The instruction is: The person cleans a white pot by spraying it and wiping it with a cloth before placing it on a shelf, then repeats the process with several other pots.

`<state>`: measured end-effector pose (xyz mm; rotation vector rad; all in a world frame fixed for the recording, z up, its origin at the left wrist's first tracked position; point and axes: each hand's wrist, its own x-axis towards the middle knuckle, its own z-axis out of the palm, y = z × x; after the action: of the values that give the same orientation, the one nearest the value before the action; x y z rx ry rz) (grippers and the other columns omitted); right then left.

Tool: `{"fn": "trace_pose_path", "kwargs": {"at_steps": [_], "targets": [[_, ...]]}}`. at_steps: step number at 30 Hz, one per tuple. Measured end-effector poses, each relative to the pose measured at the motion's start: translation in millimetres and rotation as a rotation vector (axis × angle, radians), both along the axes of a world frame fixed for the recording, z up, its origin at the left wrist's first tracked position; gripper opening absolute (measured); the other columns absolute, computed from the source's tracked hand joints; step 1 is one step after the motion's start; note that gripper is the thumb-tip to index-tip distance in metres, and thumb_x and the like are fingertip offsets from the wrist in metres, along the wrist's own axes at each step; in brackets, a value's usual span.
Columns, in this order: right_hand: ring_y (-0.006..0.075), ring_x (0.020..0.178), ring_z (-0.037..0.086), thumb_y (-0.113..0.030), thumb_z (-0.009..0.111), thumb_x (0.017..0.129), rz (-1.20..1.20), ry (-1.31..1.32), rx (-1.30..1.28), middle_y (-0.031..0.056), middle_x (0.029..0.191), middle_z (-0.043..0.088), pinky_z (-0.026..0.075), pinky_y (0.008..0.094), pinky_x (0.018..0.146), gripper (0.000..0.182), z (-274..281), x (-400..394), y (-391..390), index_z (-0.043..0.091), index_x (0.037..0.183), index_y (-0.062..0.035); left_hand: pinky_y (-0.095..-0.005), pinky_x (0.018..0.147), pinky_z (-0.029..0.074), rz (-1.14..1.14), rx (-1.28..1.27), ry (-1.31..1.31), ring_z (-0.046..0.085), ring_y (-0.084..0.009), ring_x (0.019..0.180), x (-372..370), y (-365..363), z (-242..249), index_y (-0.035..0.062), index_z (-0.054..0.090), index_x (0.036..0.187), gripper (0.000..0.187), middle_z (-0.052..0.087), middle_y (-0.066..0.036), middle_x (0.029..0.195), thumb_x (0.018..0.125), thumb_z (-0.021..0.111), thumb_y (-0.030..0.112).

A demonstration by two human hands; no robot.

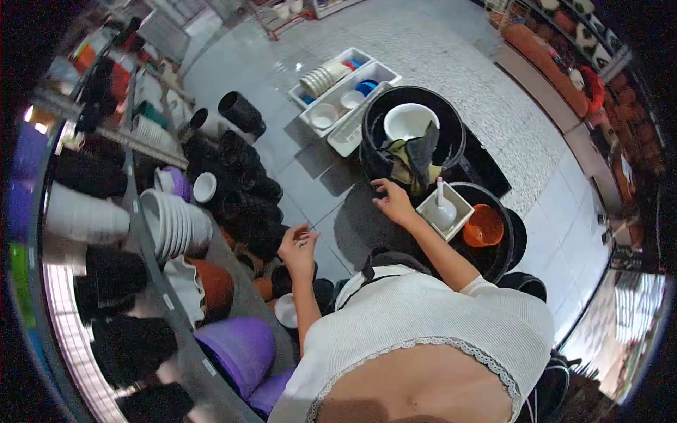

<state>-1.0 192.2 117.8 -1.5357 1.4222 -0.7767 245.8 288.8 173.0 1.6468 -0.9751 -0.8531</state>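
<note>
Two bare hands hang over a tiled floor on my head feed, both with nothing in their hold. I see the left hand (299,252) with its fingers loosely spread and partly curled, close to the dark pots (262,236) massed beside the shelf. I have the right hand (395,203) half open, thumb apart from the bent fingers, just beside a large black tub (457,134); the view is too coarse for me to say whether the fingertips touch it.

Inside that tub sits a white bowl (407,118), with a grey and olive cloth (422,156) bunched against it and draped over the near edge. Just beside the right wrist I see a square cream container (460,201), holding a white object with a pink tip (443,209). It sits at the edge of a second black tub (509,243), and an orange pot (484,225) rests within that tub.

Beyond, white trays (386,72) lie on the floor. To the left, I see nested white pots (176,225) and purple pots (243,345) along the shelf (169,299).
</note>
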Motion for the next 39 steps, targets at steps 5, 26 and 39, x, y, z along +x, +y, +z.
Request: {"fn": "trace_pose_path", "kwargs": {"at_steps": [5, 26, 39], "targets": [[0.0345, 0.095, 0.057, -0.017, 0.070, 0.071, -0.174, 0.248, -0.073, 0.0183, 0.104, 0.055, 0.047, 0.0410, 0.083, 0.048, -49, -50, -34, 0.052, 0.115, -0.0092, -0.0316, 0.070, 0.048, -0.418, 0.093, -0.388, 0.066, -0.0216, 0.075, -39, -58, 5, -0.0039, 0.064, 0.092, 0.026, 0.067, -0.015, 0.079, 0.087, 0.060, 0.022], [0.0265, 0.075, 0.065, -0.018, 0.067, 0.075, -0.990, 0.408, -0.052, 0.0127, 0.081, 0.068, 0.049, 0.0357, 0.069, 0.022, -64, -88, -135, 0.066, 0.091, -0.0036, -0.0373, 0.075, 0.048, -1.040, -0.084, -0.544, 0.061, -0.0303, 0.081, -63, -342, -99, 0.0006, 0.063, 0.093, 0.022, 0.064, -0.015, 0.086, 0.074, 0.066, 0.010], [0.0017, 0.063, 0.048, -0.012, 0.064, 0.085, -1.262, -0.430, -0.113, -0.0028, 0.082, 0.059, 0.035, 0.0164, 0.052, 0.022, 118, -89, -70, 0.061, 0.103, -0.0004, -0.0447, 0.065, 0.048, -1.571, -0.529, -0.799, 0.060, -0.0357, 0.065, -195, -404, -202, 0.0059, 0.066, 0.065, 0.016, 0.061, -0.015, 0.061, 0.068, 0.070, 0.021]]}}
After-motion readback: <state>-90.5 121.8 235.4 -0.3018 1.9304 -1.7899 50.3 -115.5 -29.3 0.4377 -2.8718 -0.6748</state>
